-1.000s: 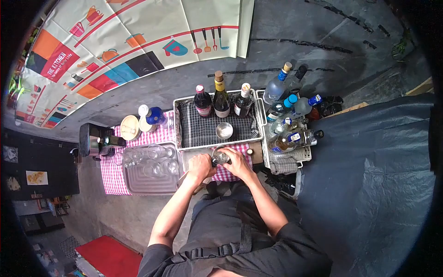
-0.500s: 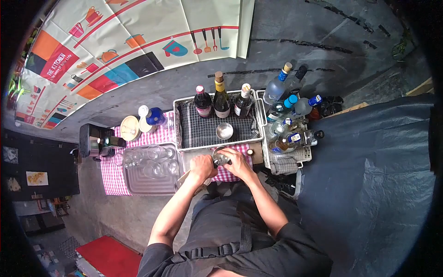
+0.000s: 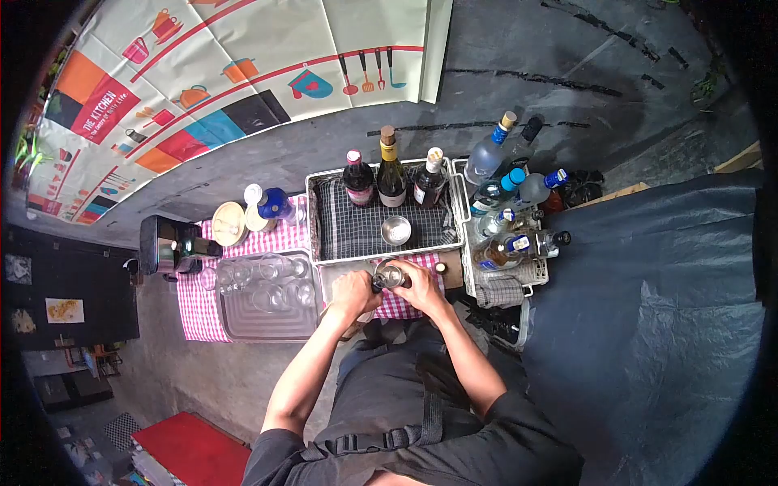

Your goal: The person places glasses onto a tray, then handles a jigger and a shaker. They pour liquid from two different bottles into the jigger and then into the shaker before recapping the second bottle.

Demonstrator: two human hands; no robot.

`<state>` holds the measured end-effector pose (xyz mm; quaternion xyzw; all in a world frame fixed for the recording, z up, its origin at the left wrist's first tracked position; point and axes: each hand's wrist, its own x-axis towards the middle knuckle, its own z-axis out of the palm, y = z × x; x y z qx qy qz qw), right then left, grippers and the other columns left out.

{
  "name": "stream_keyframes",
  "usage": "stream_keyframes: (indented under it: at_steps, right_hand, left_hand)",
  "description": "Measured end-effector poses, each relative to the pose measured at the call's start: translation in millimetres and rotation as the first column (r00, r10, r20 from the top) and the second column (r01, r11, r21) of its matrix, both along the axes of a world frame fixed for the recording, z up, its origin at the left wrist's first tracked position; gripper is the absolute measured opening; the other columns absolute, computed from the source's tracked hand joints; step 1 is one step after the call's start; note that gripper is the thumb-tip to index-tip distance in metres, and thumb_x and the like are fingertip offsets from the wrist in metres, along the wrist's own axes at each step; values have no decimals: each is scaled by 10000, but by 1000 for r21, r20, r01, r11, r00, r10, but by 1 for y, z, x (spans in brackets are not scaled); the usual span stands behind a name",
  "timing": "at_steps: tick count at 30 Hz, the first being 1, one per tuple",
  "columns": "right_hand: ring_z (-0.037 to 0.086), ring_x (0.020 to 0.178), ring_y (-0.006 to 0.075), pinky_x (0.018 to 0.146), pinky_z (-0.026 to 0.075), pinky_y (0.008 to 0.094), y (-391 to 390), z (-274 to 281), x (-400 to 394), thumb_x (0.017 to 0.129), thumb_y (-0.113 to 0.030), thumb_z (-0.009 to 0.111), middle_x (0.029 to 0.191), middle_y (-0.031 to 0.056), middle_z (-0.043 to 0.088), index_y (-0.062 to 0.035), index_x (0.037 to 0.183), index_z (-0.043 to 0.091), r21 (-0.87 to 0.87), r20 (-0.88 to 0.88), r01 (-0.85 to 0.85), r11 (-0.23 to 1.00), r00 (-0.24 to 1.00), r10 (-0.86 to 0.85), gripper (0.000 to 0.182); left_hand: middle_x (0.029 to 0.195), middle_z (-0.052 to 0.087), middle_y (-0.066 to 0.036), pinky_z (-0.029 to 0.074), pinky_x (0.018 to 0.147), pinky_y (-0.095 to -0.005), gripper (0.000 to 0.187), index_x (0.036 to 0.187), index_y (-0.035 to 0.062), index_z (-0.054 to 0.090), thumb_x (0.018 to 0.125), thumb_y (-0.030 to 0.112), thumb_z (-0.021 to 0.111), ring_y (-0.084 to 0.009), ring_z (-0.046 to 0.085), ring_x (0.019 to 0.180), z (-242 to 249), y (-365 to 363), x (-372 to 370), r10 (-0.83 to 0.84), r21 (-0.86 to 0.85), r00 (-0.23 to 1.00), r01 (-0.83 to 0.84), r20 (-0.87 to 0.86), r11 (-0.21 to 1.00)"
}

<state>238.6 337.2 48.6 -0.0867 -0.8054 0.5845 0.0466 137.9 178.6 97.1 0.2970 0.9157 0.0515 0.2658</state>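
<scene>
Close in front of my body, my right hand (image 3: 421,290) curls its fingers round a small clear glass (image 3: 393,276) seen from above. Against the glass's left side is my left hand (image 3: 354,295), closed in a fist. A small dark piece shows by its fingertips, and I cannot tell what it is. Under the hands lies a pink checked cloth (image 3: 399,307). Beyond them a small metal bowl (image 3: 395,230) rests on the dark checked cloth (image 3: 339,223) lining a white wire basket (image 3: 381,257).
Several wine bottles (image 3: 391,182) stand in the wire basket. To its right a second rack (image 3: 531,282) holds several spirit bottles (image 3: 493,197). Clear glasses (image 3: 269,297) lie in a tray (image 3: 251,331) on the left. A small dark cap (image 3: 440,267) sits right of my hands.
The glass has shifted slightly and its round opening shows more fully between my hands. Both hands stay in nearly the same place.
</scene>
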Motion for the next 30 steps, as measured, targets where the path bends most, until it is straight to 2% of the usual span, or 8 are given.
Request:
stream_keyframes:
  at_steps: [1,3,7,9,15,18,25,30]
  right_hand:
    - [685,1095,315,967,530,370,0,-3,1,760,-33,787,1206,162,691,-13,1240,646,0,0,0,1000,1000,0,501]
    - [696,1066,317,957,533,377,-3,-9,3,764,-55,806,1185,165,694,-7,1254,636,-232,9,45,972,999,-45,521]
    - [687,1084,318,956,532,379,-1,-3,8,768,-77,811,1187,168,687,-12,1279,628,-271,41,95,958,995,-87,547]
    - [682,1072,320,943,535,383,3,-1,7,776,-102,811,1176,167,681,-24,1305,624,81,-61,88,993,995,-83,566]
    - [623,1086,357,954,507,432,4,-1,6,758,-96,807,1154,174,608,-32,1344,605,306,60,3,952,998,-22,623]
    - [610,1092,362,963,498,437,0,-1,3,754,-79,803,1148,178,585,-38,1352,603,349,148,-48,936,989,-5,632]
    - [615,1030,328,912,508,412,-3,-11,2,715,-108,825,1067,151,564,-77,1369,610,436,73,-47,899,997,17,689]
    - [611,1093,352,960,498,411,3,14,5,770,-108,803,1158,175,586,-35,1381,583,276,147,-21,961,989,-21,654]
  left_hand:
    - [821,721,-249,596,764,-453,352,790,3,741,694,340,768,-372,737,827,4,-1,0,18,23,1000,-18,8,1000]
    - [810,716,-250,593,759,-457,361,778,0,737,704,352,768,-377,733,815,0,-6,1,49,61,999,-49,-4,997]
    - [760,704,-249,584,749,-466,374,756,-10,729,714,360,767,-387,725,783,-8,-18,6,173,174,985,-167,-20,970]
    - [743,699,-249,581,744,-469,374,750,-13,727,714,357,767,-389,723,772,-15,-24,7,210,213,978,-203,-9,956]
    - [724,691,-249,573,730,-472,328,739,-5,727,722,322,751,-399,715,750,-11,-35,15,293,278,955,-294,47,915]
    - [732,690,-249,570,733,-471,298,745,0,727,728,297,735,-404,712,759,-13,-39,16,311,271,949,-312,46,911]
    - [764,694,-247,564,748,-460,280,758,5,725,734,284,717,-400,708,796,-6,-43,16,332,260,941,-336,60,905]
    - [740,686,-247,562,729,-463,273,736,6,721,736,279,714,-405,706,771,-7,-43,15,340,274,940,-333,25,902]
